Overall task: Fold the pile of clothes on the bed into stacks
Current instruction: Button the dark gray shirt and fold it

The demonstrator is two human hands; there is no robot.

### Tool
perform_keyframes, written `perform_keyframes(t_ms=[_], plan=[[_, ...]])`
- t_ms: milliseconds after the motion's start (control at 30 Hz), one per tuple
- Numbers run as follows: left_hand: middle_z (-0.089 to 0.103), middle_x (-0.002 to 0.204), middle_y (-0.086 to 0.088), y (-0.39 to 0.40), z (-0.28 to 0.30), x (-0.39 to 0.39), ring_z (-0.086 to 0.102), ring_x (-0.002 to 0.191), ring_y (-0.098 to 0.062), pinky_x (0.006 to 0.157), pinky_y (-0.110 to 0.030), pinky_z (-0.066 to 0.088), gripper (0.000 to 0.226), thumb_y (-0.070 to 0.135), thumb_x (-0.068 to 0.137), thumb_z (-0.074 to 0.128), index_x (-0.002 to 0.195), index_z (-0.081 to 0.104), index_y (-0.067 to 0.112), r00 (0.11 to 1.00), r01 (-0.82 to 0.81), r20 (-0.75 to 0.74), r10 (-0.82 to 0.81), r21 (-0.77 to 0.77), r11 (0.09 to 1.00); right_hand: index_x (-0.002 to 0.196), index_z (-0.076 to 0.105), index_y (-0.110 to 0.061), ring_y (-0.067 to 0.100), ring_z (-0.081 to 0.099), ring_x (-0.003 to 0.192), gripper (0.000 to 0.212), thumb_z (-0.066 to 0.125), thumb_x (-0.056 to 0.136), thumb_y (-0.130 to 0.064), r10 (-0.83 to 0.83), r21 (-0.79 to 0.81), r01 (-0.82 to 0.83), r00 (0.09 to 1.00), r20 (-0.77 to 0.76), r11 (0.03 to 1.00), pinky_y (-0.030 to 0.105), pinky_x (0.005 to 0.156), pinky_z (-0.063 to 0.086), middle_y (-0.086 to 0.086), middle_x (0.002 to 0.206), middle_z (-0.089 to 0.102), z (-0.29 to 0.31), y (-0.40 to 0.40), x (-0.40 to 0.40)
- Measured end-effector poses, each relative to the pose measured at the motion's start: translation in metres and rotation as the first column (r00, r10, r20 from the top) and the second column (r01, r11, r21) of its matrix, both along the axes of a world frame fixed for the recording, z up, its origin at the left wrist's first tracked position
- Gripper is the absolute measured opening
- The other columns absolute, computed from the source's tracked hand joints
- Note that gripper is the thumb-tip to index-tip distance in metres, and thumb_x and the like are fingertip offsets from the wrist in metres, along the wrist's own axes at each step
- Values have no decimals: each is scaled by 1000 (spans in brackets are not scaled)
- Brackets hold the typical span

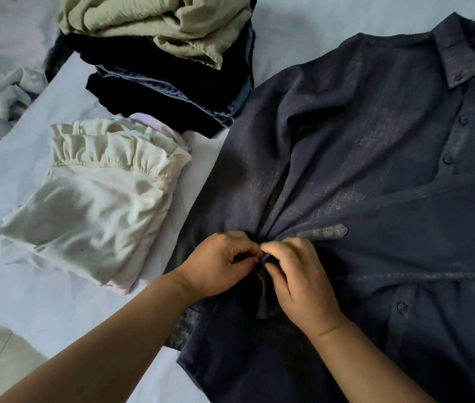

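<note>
Both grips, left hand [221, 264] and right hand [299, 279], pinch shirt [376, 175] cuff | risk: we tug, cloth bunches, fold skews

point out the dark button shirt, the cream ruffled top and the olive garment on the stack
dark button shirt [376, 158], head view, chest panel
cream ruffled top [93, 207], head view, folded body
olive garment [149, 18], head view, top folds

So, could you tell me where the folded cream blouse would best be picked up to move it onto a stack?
I'd probably slide both hands under the cream blouse from its two long sides, on the bed sheet. It lies flat and folded, soft, so a pinch at the ruffled end would likely let it unfold.
</note>
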State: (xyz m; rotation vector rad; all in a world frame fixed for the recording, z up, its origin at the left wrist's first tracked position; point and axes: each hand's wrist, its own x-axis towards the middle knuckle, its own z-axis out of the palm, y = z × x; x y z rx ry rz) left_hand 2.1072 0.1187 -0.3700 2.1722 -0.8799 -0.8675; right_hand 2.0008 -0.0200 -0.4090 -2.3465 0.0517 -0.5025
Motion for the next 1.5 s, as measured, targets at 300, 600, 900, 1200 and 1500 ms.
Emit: perform_keyframes(t_ms=[300, 600, 900, 1200, 1500], plan=[[57, 91, 16, -6, 2, 3, 58, 86, -6, 81, -28, 48, 16, 22, 89, 56, 99, 68, 20, 999, 35, 15, -38, 139, 990, 77, 64, -20, 17, 45, 92, 5, 62, 79, -16, 118, -475, -48, 986, 119, 879, 36, 79, 30, -6, 99, 45, 1, -18, 14], [58, 89, 11, -9, 5, -4, 57, 82, -10, 74, -24, 44, 32, 33, 83, 43, 96, 67, 17, 991, 57, 109, -73, 142, 988, 77, 62, -17, 19, 46, 88, 6, 61, 73, -12, 92, -457, -65, 995, 37, 887, 36, 79, 30, -1, 83, 59, 5, -18, 7], [62, 88, 11, -9, 7, -8, 59, 79, -4, 74, -18, 47, 12, 20, 91, 58, 95, 69, 16, 998, -69, 10, 68, 118, 991, 75, 64, -15, 19, 47, 90, 19, 47, 68, -11, 54, -455, -19, 996, 65, 890, 38, 80, 29, -1, 84, 61, 6, -17, 8], [63, 73, 17, -21, 24, -5, 57, 67, 8, 64, -5, 40, 2, 25, 83, 69, 84, 71, 23, 978, -138, -119, 170, 236, 962, 71, 61, -16, 20, 44, 83, 11, 52, 74, -20, -32, -395, 30, 999, 2, 918, 37, 78, 27, 2, 80, 58, 3, -14, 0], [43, 134, -15, 6, 25, -24, 40, 121, -36, 98, -46, 32, 47, 39, 80, 68, 122, 56, 22, 725, -627, 527, 445, 236, 743, 115, 52, -15, 26, 46, 92, 43, 47, 73, -19, -73, -205, 38, 983, -167, 978, 41, 90, 37, 7, 96, 61, 6, -3, -22]])
